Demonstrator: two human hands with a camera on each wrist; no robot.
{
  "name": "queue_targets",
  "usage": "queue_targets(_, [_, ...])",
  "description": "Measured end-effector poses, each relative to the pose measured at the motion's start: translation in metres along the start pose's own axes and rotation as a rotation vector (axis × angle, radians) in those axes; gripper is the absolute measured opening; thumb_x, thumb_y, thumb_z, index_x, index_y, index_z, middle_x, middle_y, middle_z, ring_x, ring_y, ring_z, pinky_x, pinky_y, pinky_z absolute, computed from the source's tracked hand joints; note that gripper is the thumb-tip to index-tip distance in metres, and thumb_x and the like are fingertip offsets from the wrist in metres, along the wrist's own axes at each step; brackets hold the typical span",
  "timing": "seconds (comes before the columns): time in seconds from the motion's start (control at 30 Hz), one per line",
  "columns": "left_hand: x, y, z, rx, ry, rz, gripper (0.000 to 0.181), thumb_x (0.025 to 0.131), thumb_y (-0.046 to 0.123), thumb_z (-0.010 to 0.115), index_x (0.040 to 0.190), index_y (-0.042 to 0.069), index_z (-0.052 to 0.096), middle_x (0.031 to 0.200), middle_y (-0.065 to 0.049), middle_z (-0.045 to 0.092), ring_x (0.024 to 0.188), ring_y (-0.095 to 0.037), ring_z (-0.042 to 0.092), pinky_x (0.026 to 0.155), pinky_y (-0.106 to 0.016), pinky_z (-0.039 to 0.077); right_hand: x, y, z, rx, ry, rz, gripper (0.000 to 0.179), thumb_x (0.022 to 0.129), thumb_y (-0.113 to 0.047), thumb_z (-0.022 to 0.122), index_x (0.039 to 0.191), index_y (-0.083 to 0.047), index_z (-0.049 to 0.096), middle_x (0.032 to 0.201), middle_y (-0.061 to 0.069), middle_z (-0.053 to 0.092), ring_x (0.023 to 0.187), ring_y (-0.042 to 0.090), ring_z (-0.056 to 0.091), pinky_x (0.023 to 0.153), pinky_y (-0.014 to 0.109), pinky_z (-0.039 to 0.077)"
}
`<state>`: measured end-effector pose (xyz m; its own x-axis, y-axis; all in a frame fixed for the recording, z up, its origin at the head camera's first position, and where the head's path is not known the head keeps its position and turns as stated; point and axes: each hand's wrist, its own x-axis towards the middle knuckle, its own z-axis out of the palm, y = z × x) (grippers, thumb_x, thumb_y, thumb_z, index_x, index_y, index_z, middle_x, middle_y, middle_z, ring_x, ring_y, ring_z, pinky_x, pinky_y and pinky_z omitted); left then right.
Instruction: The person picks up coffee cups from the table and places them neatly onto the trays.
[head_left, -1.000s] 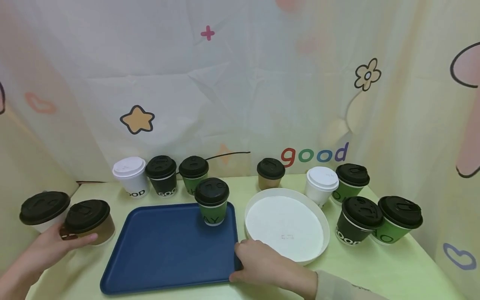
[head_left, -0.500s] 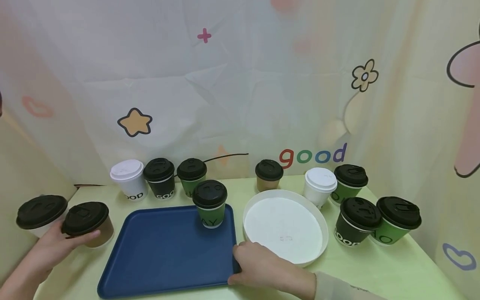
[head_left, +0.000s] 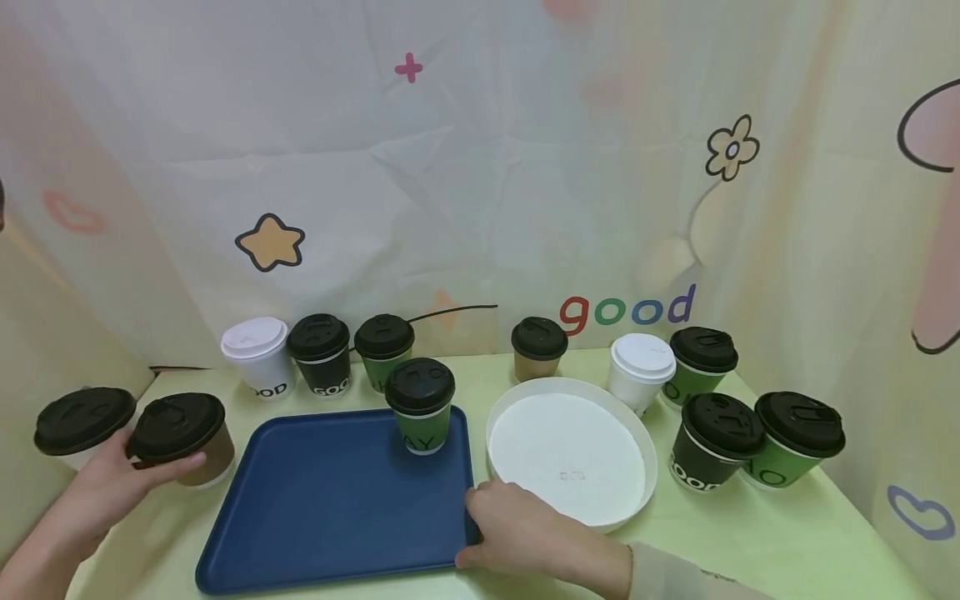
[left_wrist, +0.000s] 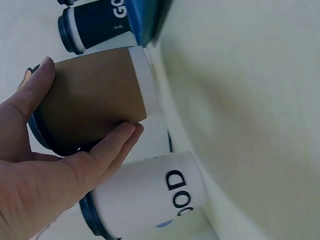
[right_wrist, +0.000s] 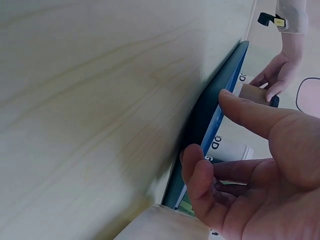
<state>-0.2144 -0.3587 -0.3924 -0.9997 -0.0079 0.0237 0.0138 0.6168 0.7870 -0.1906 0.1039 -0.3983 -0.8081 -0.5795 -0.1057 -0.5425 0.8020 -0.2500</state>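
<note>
In the head view my left hand (head_left: pixel 105 487) grips a brown paper coffee cup (head_left: pixel 213 458) with a black lid, left of the blue tray (head_left: pixel 337 508). The left wrist view shows the thumb on one side of this upright cup and the fingers along the other. A white cup with a black lid (left_wrist: pixel 150 195) stands right beside those fingers. My right hand (head_left: pixel 525 529) holds the tray's right edge near its front corner, fingers curled at the rim. On the tray's back right corner stands a green cup (head_left: pixel 423 429) with a black lid.
Behind the tray stand a white cup (head_left: pixel 262 367), a black cup (head_left: pixel 326 375) and another green cup (head_left: pixel 378 367). A round white tray (head_left: pixel 495 433) lies to the right, with a small brown cup (head_left: pixel 536 367) behind it. Several more lidded cups (head_left: pixel 701 458) stand at the far right.
The brown cup in my left hand has shifted slightly right and up in the head view over the last half second. My right hand stays on the tray edge.
</note>
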Motion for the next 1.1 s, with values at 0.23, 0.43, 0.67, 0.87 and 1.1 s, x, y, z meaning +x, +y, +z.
queue_targets(0.23, [0.002,0.022,0.005,-0.029,-0.058,-0.001,0.087,0.098,0.032,0.073,0.151,-0.013,0.02,0.151,-0.039,0.028,0.136,-0.058,0.028,0.097,-0.07,0.036,0.001,0.0,0.0,-0.004,0.002,-0.001,0.042,0.078,-0.041,0.089,0.092,-0.007,0.07,0.077,-0.002,0.06,0.069,0.01,0.057,0.063,0.028,0.052])
queue_targets(0.43, [0.007,0.037,0.014,-0.035,-0.155,0.0,0.089,0.1,0.032,0.07,0.152,-0.014,0.015,0.151,-0.04,0.03,0.136,-0.057,0.033,0.1,-0.068,0.038,0.001,0.001,0.001,-0.017,0.011,0.0,0.044,0.078,-0.043,0.089,0.094,-0.006,0.07,0.078,-0.001,0.06,0.07,0.011,0.058,0.064,0.029,0.052])
queue_targets(0.67, [0.017,0.052,0.032,-0.093,-0.235,0.021,0.083,0.099,0.029,0.071,0.15,-0.012,0.02,0.149,-0.034,0.036,0.137,-0.053,0.035,0.103,-0.063,0.039,0.0,0.0,0.001,0.003,0.006,0.007,0.042,0.078,-0.042,0.089,0.092,-0.007,0.069,0.077,-0.002,0.06,0.069,0.01,0.058,0.063,0.028,0.052])
queue_targets(0.87, [0.028,0.061,0.05,-0.178,-0.322,0.033,0.094,0.096,0.023,0.074,0.155,-0.011,0.009,0.156,-0.036,0.022,0.143,-0.056,0.021,0.108,-0.069,0.031,0.001,0.001,0.001,0.001,-0.005,0.009,0.043,0.078,-0.042,0.089,0.093,-0.007,0.07,0.078,-0.002,0.061,0.069,0.009,0.059,0.063,0.028,0.052])
queue_targets(1.1, [0.039,0.068,0.071,-0.109,-0.324,0.052,0.097,0.092,0.027,0.079,0.153,-0.012,0.015,0.151,-0.034,0.034,0.138,-0.05,0.033,0.104,-0.065,0.035,0.002,0.002,0.0,0.006,-0.011,0.01,0.043,0.078,-0.043,0.089,0.093,-0.007,0.07,0.078,-0.002,0.061,0.069,0.009,0.058,0.064,0.028,0.052])
